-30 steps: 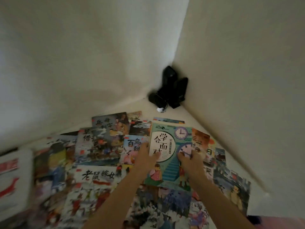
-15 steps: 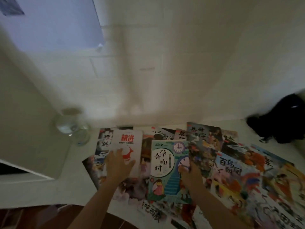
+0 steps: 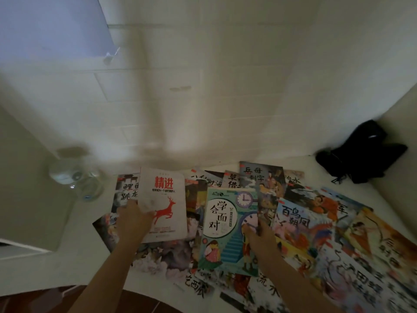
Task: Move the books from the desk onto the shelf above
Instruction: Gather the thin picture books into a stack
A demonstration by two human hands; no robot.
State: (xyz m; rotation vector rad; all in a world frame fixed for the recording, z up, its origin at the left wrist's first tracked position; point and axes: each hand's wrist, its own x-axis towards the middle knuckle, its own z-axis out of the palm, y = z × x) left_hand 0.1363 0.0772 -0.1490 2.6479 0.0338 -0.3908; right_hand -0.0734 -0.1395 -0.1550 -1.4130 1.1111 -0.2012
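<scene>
Left grip [image 3: 133,219]: now pinching the white book [image 3: 163,204], just lifted.
Right grip [image 3: 259,236]: still holding the green book [image 3: 228,231].
Counter [image 3: 74,263]: many books left.

Head view. Left hand [image 3: 133,220] grips the lower left edge of a white book with a red deer [image 3: 163,199]; right hand [image 3: 259,236] holds the right edge of a teal book with clock faces [image 3: 228,231]. Both books lie over a spread of picture books [image 3: 311,224] covering the desk [image 3: 74,265]. A clear glass jar [image 3: 76,179] stands near the desk's back left edge; a black bag [image 3: 361,152] sits in its back right corner.
</scene>
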